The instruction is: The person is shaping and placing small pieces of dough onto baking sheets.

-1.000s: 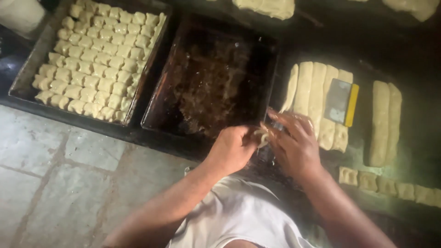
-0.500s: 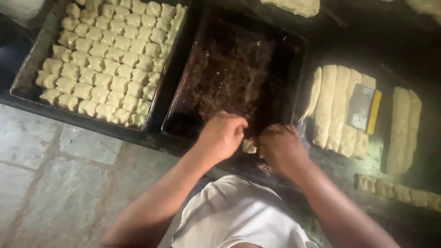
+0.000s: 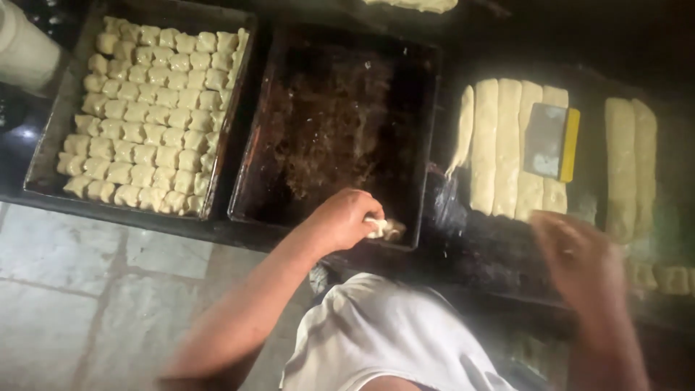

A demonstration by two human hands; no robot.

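Observation:
My left hand (image 3: 346,217) is at the near right corner of a dark greased baking tray (image 3: 268,130), its fingers closed on a small piece of pale dough (image 3: 382,229) that touches the tray bottom. My right hand (image 3: 579,261) is blurred, off to the right over the dark worktop, below several long strips of dough (image 3: 499,145). I cannot tell whether it holds anything. A metal dough scraper with a yellow handle (image 3: 550,141) lies on those strips.
A second tray (image 3: 54,130) at the left is filled with rows of small dough pieces (image 3: 145,116). Two more dough strips (image 3: 630,159) and cut pieces (image 3: 666,279) lie at the far right. Stone floor tiles (image 3: 87,289) show below the worktop edge.
Both hands were together at the near edge of the dark tray. Now my left hand has moved into the tray corner with a dough piece, and my right hand has swung right toward the strips.

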